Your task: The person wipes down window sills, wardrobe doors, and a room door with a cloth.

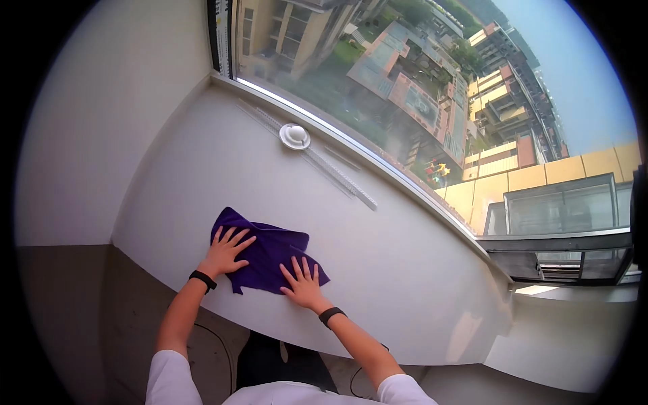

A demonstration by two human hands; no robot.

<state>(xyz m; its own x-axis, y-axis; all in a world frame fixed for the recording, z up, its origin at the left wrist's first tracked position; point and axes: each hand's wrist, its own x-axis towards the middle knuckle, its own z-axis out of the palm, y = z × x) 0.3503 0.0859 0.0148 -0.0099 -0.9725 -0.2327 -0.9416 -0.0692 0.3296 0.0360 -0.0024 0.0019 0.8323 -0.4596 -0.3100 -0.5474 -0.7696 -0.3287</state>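
A purple cloth (pixel 270 253) lies spread, with a few folds, on the white window sill (pixel 398 290). My left hand (pixel 226 253) rests flat on its left part, fingers spread. On the cloth's lower right part lies my right hand (pixel 303 283), its fingers apart as well. Both palms press down on the fabric and neither hand grips it. Each wrist wears a dark band.
Near the window frame (pixel 351 142), a round white object (pixel 295 136) sits on a long clear strip (pixel 344 181). A wall (pixel 121 101) bounds the sill on the left. Past the glass are buildings, and an open window sash (pixel 560 209) is at the right.
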